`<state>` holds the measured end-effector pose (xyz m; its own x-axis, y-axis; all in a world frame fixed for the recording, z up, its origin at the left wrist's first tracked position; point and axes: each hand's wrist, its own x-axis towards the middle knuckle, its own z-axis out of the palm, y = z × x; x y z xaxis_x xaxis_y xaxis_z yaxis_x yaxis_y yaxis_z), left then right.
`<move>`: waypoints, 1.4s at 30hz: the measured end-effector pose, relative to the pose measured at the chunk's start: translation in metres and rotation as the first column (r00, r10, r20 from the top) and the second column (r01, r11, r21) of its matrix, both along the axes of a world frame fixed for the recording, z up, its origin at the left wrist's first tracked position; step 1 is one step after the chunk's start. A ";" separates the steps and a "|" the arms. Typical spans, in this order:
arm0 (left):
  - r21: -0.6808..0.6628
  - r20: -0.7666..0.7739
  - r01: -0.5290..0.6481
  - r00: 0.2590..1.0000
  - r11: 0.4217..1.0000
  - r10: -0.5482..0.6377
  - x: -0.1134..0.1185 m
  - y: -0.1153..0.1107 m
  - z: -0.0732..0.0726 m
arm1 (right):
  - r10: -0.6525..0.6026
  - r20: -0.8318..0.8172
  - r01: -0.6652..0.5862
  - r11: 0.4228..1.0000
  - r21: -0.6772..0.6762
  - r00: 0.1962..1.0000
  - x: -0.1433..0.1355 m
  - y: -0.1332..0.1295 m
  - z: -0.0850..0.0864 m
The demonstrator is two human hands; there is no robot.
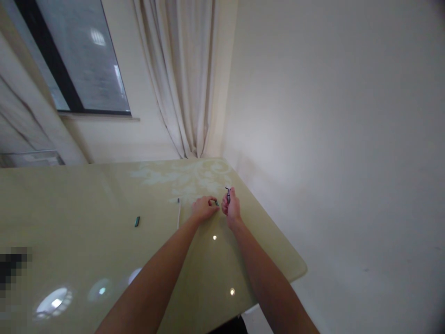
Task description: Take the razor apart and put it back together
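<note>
**Small dark piece [217,203] held just left of a slim metal tool [228,195]**

The small dark piece sits at the fingertips of the left hand [204,208], on the side that faces the right hand [231,207]. Its long axis slants from far left to near right, bridging the gap between index finger and thumb, which pinch it; the left hand is thus the nearer one. A narrow gap parts it from the right hand, whose fingers are curled around the metal tool, the thumb extended along it. That tool's long axis runs roughly away from the person, a thin bent tip showing past the fingers; whether it also tilts upward I cannot tell.

Left of the left hand, a thin white cord [179,215] with a dark tip lies lengthwise, its near end close to the forearm. Farther left, well apart from both hands, a dark stick [137,221] rests at a slight slant.

All this is on a glossy, pale yellow-green surface [163,273] with lamp reflections, close to its right edge. Beyond stand a plain wall [330,116], a gathered curtain [187,79] and a dark-framed window [83,55].
</note>
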<state>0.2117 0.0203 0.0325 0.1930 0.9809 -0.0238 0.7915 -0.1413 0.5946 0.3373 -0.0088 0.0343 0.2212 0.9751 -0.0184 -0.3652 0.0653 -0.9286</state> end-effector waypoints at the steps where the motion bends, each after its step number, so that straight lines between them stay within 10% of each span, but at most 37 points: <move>1: 0.004 -0.006 0.007 1.000 1.000 -0.007 0.000 0.000 0.001 | 0.003 -0.004 -0.003 1.000 0.001 1.000 0.000 0.000 0.000; 9: 0.141 -0.063 0.131 0.990 0.981 -0.123 -0.050 -0.050 0.009 | 0.019 0.069 -0.017 1.000 -0.023 0.997 -0.007 -0.002 0.000; 15: 0.235 -0.442 -0.102 0.875 0.967 0.199 -0.122 -0.089 0.011 | 0.109 0.145 -0.108 0.994 -0.016 0.983 -0.032 -0.014 0.001; 30: -0.020 -0.331 -0.237 0.918 0.971 0.217 -0.168 -0.082 0.013 | 0.251 0.302 -0.260 0.966 -0.011 0.920 -0.048 -0.035 -0.004; 42: 0.085 -0.053 -0.181 0.981 0.980 0.186 -0.284 -0.047 -0.017 | 0.473 0.083 -0.475 0.880 0.011 0.877 -0.053 -0.047 0.004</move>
<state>-0.0721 -0.0262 0.0157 0.0101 0.9987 0.0490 0.8422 -0.0349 0.5380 0.2839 -0.0559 0.0387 -0.2680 0.9633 0.0109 -0.2883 -0.0694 -0.9550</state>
